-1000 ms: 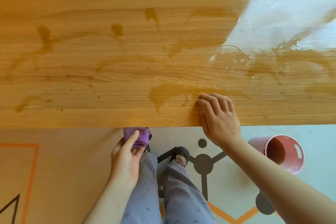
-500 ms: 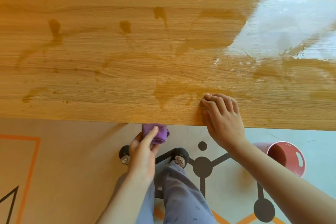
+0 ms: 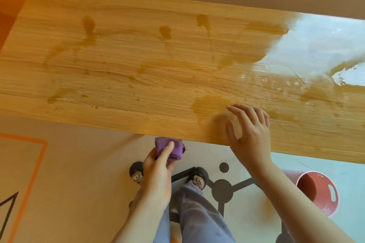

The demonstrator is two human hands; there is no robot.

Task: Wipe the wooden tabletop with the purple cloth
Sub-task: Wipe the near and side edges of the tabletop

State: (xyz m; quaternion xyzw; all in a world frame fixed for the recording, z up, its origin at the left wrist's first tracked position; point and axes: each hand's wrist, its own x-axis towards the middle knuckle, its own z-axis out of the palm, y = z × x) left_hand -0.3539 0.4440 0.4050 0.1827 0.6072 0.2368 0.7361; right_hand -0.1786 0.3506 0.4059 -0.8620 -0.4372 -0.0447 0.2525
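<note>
The wooden tabletop (image 3: 138,69) spans the view, marked with dark wet streaks and patches, and glare covers its far right part. My left hand (image 3: 158,171) is below the table's near edge and grips a folded purple cloth (image 3: 173,149), which sits just under that edge. My right hand (image 3: 248,130) hovers over the tabletop near its front edge with fingers spread and curled, holding nothing; it looks slightly blurred.
A pink bucket (image 3: 320,193) with handle slots stands on the floor at the right, under my right forearm. My legs and two slippers (image 3: 197,178) are on a patterned floor mat (image 3: 49,183) below the table edge.
My right hand has lifted its fingers off the wood and spread them. My left hand with the cloth stayed just below the table edge. The camera swung, showing the table's left end.
</note>
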